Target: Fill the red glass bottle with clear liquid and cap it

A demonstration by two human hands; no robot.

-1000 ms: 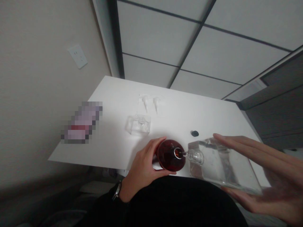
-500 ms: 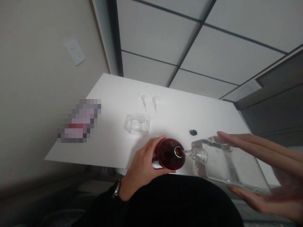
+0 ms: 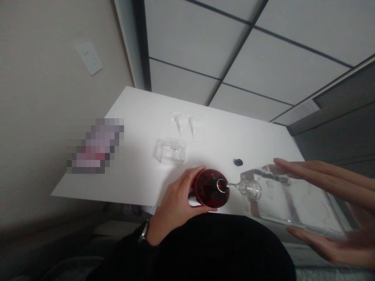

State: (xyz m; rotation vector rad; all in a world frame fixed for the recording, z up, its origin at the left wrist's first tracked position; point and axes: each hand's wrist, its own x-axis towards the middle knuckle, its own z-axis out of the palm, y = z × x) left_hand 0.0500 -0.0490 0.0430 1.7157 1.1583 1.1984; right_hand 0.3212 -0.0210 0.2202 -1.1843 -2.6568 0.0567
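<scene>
My left hand (image 3: 180,195) is wrapped round a dark amber bottle (image 3: 211,199) at the table's front edge, its round mouth uncapped and facing me. On the right, my right hand (image 3: 336,207) grips a large clear square bottle (image 3: 293,201) from both sides and holds it tilted, neck toward the left. A clear stream runs from the neck of the square bottle into the mouth of the amber one. Just beyond the two bottles, a small black cap (image 3: 238,162) lies on the table.
On the white table (image 3: 140,117) stands a small clear square container (image 3: 172,152). Behind it lie two white nozzle-like pump tops (image 3: 185,125). A blurred-out flat object (image 3: 96,146) rests at the left. Wall and panels border the table.
The square bottle and my right hand have shifted slightly to the right. The stream continues between the bottles. My left hand stays round the amber bottle.
</scene>
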